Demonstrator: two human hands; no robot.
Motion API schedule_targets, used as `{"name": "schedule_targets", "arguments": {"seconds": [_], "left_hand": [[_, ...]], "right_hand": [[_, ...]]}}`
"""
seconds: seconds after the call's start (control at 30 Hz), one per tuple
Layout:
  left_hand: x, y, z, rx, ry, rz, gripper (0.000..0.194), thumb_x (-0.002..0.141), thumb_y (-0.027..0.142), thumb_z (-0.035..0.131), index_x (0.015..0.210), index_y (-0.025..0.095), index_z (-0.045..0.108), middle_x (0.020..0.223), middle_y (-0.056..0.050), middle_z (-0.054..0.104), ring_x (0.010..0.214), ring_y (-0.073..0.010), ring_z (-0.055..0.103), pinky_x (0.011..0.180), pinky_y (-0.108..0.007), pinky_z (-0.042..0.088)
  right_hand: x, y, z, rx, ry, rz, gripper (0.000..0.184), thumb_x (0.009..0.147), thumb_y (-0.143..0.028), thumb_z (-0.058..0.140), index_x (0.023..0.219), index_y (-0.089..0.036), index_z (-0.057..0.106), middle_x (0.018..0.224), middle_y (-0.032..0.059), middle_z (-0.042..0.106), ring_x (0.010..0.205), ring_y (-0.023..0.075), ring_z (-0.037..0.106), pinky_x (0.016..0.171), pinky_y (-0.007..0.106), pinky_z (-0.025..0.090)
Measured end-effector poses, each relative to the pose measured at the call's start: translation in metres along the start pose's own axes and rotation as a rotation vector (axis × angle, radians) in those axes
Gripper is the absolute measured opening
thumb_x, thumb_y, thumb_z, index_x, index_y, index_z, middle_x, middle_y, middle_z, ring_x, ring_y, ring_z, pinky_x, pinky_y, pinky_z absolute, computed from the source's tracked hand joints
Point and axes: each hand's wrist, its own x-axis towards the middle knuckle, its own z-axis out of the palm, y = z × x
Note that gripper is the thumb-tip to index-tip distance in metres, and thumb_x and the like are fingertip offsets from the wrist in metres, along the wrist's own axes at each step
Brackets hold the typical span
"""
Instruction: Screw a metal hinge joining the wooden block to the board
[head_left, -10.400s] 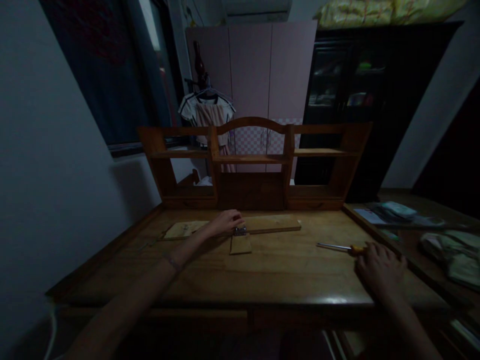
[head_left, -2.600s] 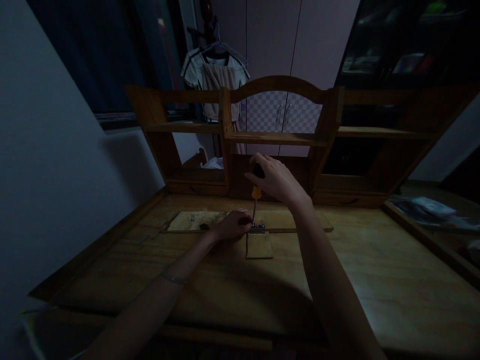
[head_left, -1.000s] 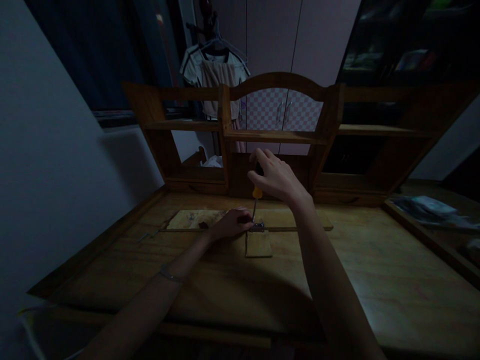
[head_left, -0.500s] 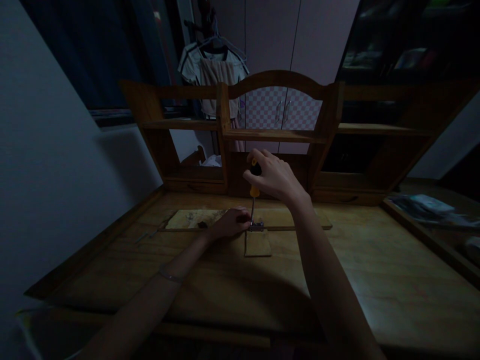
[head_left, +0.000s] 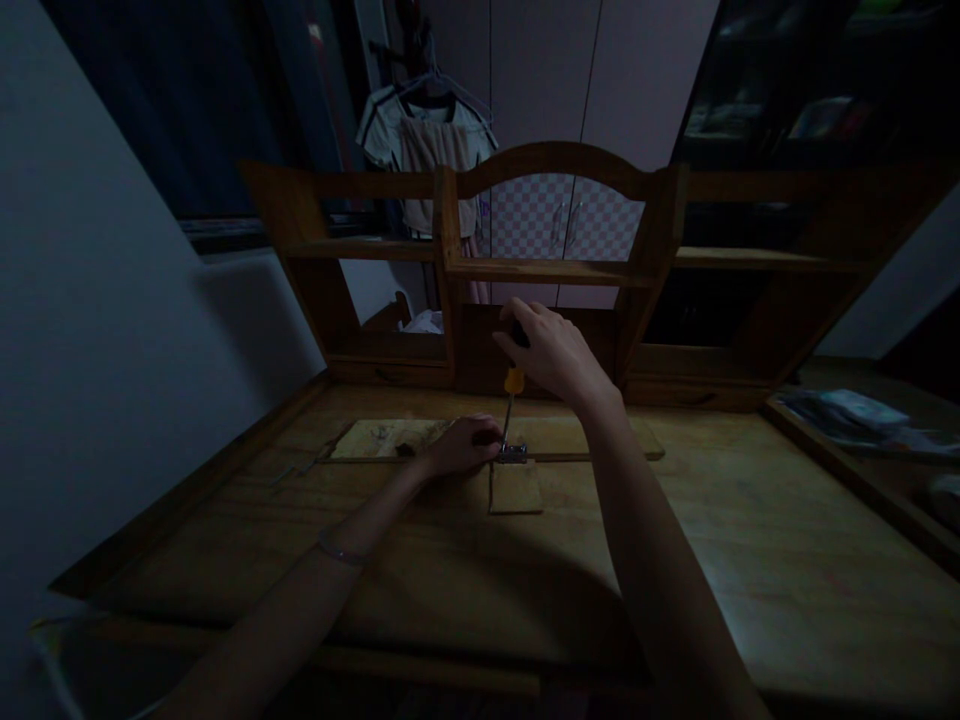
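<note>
In my right hand [head_left: 551, 350] is a screwdriver [head_left: 514, 381] with a black and yellow handle. Its shaft points down, leaning slightly, and the tip meets a small metal hinge [head_left: 513, 454]. My left hand [head_left: 466, 446] rests on the long wooden board [head_left: 611, 440], fingers curled beside the screwdriver tip at the hinge's left end; whatever they pinch is hidden. The hinge sits where the long board meets a small square wooden piece [head_left: 516, 488]. Both pieces lie flat on the wooden desk [head_left: 720, 520].
Thin metal pieces [head_left: 292, 472] lie left of the board, which has a dark hole [head_left: 406, 450]. A wooden shelf unit [head_left: 551, 270] rises at the back of the desk. To the right, plastic-wrapped items [head_left: 862, 410] lie beyond a raised edge.
My right hand has shifted slightly and turned on the screwdriver, now covering more of the black handle. The screwdriver leans a little more to the right. My left hand stays by the hinge.
</note>
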Motion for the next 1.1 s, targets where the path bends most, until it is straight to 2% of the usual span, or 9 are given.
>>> {"name": "schedule_targets", "arguments": {"seconds": [0.1, 0.23, 0.37, 0.47, 0.53, 0.67, 0.8, 0.93, 1.1], "left_hand": [[-0.0002, -0.0011, -0.0006, 0.004, -0.009, 0.007, 0.012, 0.081, 0.02, 0.056, 0.086, 0.016, 0.066, 0.085, -0.001, 0.063, 0.081, -0.0152, 0.057, 0.076, -0.025, 0.043], [-0.0009, -0.002, -0.0013, 0.0, -0.006, 0.022, 0.016, 0.08, 0.017, 0.054, 0.088, 0.016, 0.067, 0.086, -0.002, 0.064, 0.082, -0.0158, 0.058, 0.077, -0.025, 0.043], [0.0002, -0.0026, -0.0013, -0.009, -0.018, 0.017, 0.016, 0.081, 0.019, 0.054, 0.088, 0.016, 0.068, 0.086, -0.002, 0.064, 0.082, -0.0154, 0.058, 0.077, -0.025, 0.044], [0.0003, -0.002, -0.0012, -0.011, -0.026, -0.007, 0.016, 0.083, 0.024, 0.055, 0.088, 0.016, 0.068, 0.085, -0.002, 0.064, 0.081, -0.0156, 0.058, 0.076, -0.025, 0.044], [-0.0005, -0.0009, -0.0012, -0.015, -0.024, -0.018, 0.016, 0.084, 0.027, 0.056, 0.089, 0.017, 0.068, 0.086, -0.002, 0.064, 0.081, -0.0158, 0.059, 0.076, -0.025, 0.044], [-0.0018, 0.0015, -0.0012, -0.02, -0.003, -0.017, 0.015, 0.084, 0.027, 0.056, 0.088, 0.017, 0.068, 0.086, -0.001, 0.064, 0.082, -0.0157, 0.059, 0.077, -0.026, 0.044], [-0.0006, 0.0007, -0.0009, -0.023, -0.02, -0.016, 0.015, 0.084, 0.026, 0.056, 0.088, 0.017, 0.068, 0.086, -0.001, 0.064, 0.082, -0.0155, 0.059, 0.077, -0.025, 0.044], [0.0005, -0.0019, 0.0004, 0.003, -0.017, -0.041, 0.014, 0.082, 0.023, 0.056, 0.087, 0.017, 0.068, 0.086, -0.001, 0.064, 0.082, -0.0155, 0.058, 0.077, -0.025, 0.044], [-0.0008, 0.0014, 0.0002, -0.011, -0.016, -0.05, 0.014, 0.082, 0.023, 0.056, 0.087, 0.018, 0.068, 0.087, -0.001, 0.064, 0.082, -0.0156, 0.058, 0.078, -0.026, 0.044]], "right_hand": [[0.0001, -0.0009, -0.0024, 0.034, -0.007, -0.019, 0.027, 0.089, -0.031, 0.045, 0.114, -0.022, 0.052, 0.109, 0.0099, 0.061, 0.095, 0.0251, 0.059, 0.077, 0.036, 0.04], [-0.0012, -0.0045, -0.0059, 0.07, -0.019, -0.015, 0.033, 0.087, -0.035, 0.048, 0.118, -0.022, 0.05, 0.115, 0.0109, 0.06, 0.099, 0.0272, 0.059, 0.079, 0.038, 0.041], [-0.0004, -0.0025, -0.0026, 0.033, -0.006, 0.011, 0.031, 0.092, -0.041, 0.044, 0.117, -0.022, 0.05, 0.107, 0.01, 0.064, 0.094, 0.0268, 0.061, 0.078, 0.038, 0.041], [0.0005, 0.0002, -0.0008, 0.033, -0.001, -0.004, 0.026, 0.091, -0.035, 0.046, 0.114, -0.023, 0.051, 0.106, 0.0091, 0.064, 0.095, 0.026, 0.061, 0.078, 0.037, 0.041], [0.0003, 0.0001, -0.0016, 0.052, 0.003, -0.015, 0.03, 0.089, -0.031, 0.048, 0.117, -0.022, 0.05, 0.109, 0.0096, 0.063, 0.099, 0.0265, 0.06, 0.081, 0.038, 0.041], [-0.0012, -0.0022, -0.003, 0.082, -0.004, -0.008, 0.041, 0.086, -0.034, 0.05, 0.125, -0.022, 0.046, 0.115, 0.0112, 0.059, 0.102, 0.0285, 0.058, 0.083, 0.04, 0.042], [-0.0004, -0.0009, 0.0003, 0.061, -0.001, -0.003, 0.038, 0.089, -0.037, 0.048, 0.123, -0.02, 0.048, 0.113, 0.0124, 0.061, 0.102, 0.0288, 0.059, 0.082, 0.041, 0.042], [0.0008, 0.0006, 0.0008, 0.055, -0.015, -0.007, 0.033, 0.088, -0.032, 0.048, 0.119, -0.02, 0.05, 0.11, 0.0117, 0.063, 0.1, 0.0279, 0.06, 0.082, 0.04, 0.042], [-0.0011, -0.0041, -0.0049, 0.086, -0.034, -0.031, 0.041, 0.085, -0.037, 0.052, 0.122, -0.021, 0.048, 0.117, 0.0114, 0.06, 0.101, 0.0285, 0.059, 0.082, 0.04, 0.042]]}}
